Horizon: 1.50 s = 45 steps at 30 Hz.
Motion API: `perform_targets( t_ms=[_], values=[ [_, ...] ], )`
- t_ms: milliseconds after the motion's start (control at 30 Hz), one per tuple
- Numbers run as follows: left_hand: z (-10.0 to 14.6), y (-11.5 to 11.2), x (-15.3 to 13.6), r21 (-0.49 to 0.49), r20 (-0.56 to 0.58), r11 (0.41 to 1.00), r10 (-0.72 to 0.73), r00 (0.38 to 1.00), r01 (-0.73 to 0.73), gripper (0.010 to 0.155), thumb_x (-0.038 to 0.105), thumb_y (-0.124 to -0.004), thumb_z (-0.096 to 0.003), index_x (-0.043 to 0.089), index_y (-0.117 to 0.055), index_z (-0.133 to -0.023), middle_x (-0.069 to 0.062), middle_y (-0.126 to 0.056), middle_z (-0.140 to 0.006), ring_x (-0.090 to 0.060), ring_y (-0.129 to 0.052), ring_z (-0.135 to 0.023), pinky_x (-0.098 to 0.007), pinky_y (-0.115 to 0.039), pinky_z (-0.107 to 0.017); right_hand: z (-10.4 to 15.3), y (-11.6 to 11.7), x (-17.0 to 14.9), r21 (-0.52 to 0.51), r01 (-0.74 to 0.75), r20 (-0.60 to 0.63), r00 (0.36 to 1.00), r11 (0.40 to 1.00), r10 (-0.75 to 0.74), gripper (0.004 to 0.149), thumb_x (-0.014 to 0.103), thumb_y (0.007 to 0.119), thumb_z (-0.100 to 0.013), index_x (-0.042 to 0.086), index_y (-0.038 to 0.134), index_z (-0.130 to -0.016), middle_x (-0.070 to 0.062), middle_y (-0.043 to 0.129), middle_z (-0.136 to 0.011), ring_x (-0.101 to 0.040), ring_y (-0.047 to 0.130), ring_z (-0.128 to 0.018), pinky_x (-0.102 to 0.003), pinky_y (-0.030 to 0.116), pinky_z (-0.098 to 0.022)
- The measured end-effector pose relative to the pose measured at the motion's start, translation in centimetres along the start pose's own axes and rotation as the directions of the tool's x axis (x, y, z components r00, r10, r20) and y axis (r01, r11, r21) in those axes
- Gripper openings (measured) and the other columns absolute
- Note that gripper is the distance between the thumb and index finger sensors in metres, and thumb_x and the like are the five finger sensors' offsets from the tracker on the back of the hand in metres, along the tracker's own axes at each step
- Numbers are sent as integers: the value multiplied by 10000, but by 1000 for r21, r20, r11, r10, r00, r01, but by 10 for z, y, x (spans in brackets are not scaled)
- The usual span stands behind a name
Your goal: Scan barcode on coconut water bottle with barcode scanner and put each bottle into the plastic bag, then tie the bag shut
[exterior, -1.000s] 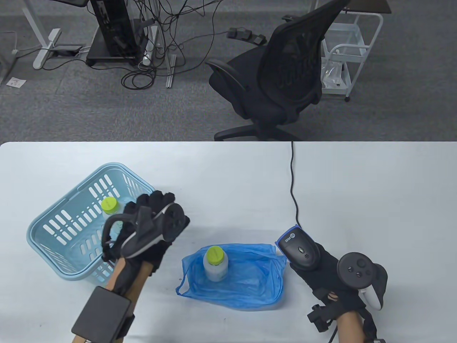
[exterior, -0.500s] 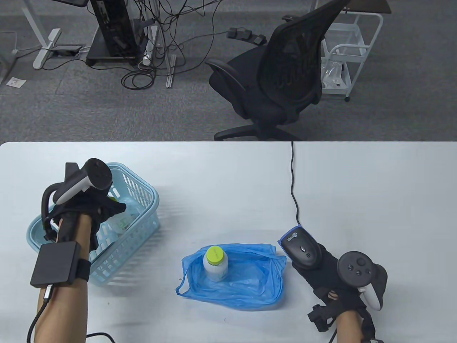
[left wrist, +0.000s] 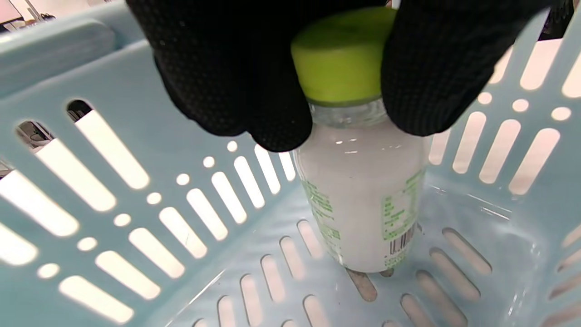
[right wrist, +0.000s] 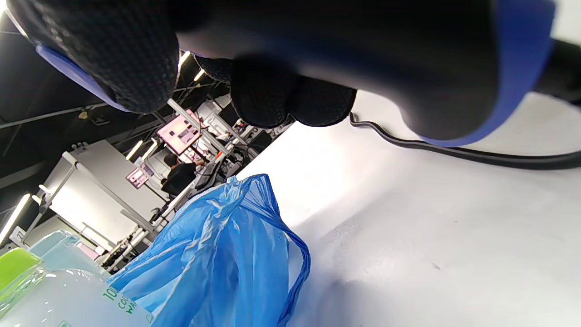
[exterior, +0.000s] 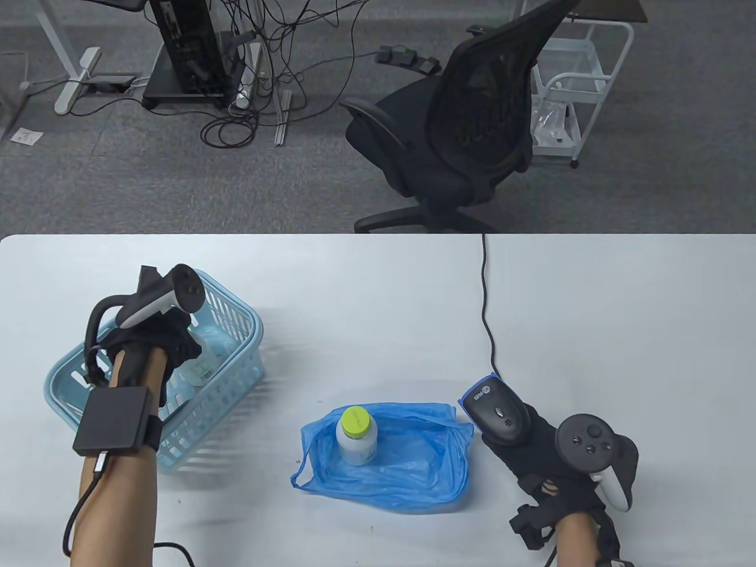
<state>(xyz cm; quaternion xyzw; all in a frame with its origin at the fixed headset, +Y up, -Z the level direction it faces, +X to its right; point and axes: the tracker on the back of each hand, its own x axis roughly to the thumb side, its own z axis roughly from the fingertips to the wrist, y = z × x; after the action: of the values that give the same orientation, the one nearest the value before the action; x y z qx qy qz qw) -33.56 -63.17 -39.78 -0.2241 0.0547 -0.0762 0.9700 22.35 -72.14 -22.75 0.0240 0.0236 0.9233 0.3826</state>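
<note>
The right hand (exterior: pixel 549 455) grips the scanner (exterior: pixel 499 410) beside the bag (exterior: pixel 413 466), which already holds one bottle (exterior: pixel 356 437). The left hand (left wrist: pixel 281 68) pinches the capped neck of a second bottle (left wrist: pixel 363 200) inside the basket (exterior: pixel 236 378). So shallow a pinch could slip, or the bottle could snag the basket's wall. The pale tabletop (exterior: pixel 378 283) is bare beyond; farther off, a chair (exterior: pixel 466 130) on grey carpet.
</note>
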Motion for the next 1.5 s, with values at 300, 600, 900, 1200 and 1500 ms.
perform_targets(
  t_ms=[300,600,900,1200,1500],
  values=[
    [65,37,8,180,14,982,-57,998,53,690,475,-927,-577,198,-665,-1151,-74,-773,-1117,-206,-1013,-834,-402,-914,-609,1,1,5,-2,-3,45,999,1000,3,523,472,831,-540,237,658,-974,44,869,-854,-259,910,-826,-575,688,-703],
    [149,86,33,410,86,911,4,996,-39,696,498,-887,-595,176,-643,-1162,-81,-770,-1108,-197,-1001,-821,-407,-899,-618,1,3,9,5,-4,88,996,1000,4,516,473,831,-541,236,668,-969,44,871,-852,-259,912,-827,-574,692,-698],
    [194,95,103,595,297,787,-30,954,-160,702,573,-825,-601,166,-657,-1147,-49,-814,-1033,-178,-987,-718,-447,-887,-568,-2,3,10,3,26,121,992,1000,-26,513,473,833,-540,238,674,-967,43,878,-847,-256,916,-824,-573,695,-696],
    [182,68,189,586,442,757,1,897,-289,690,613,-820,-592,160,-723,-1104,-38,-874,-959,-156,-1012,-630,-436,-910,-499,-6,5,13,42,71,180,981,997,-78,477,479,843,-533,265,713,-938,58,902,-814,-238,940,-793,-561,716,-687],
    [180,59,227,534,497,781,19,867,-323,686,610,-816,-595,158,-728,-1103,-39,-878,-960,-161,-1018,-636,-437,-914,-497,-8,7,17,79,94,232,966,992,-110,446,479,857,-527,280,749,-911,69,922,-787,-227,957,-773,-554,732,-678]
  ],
)
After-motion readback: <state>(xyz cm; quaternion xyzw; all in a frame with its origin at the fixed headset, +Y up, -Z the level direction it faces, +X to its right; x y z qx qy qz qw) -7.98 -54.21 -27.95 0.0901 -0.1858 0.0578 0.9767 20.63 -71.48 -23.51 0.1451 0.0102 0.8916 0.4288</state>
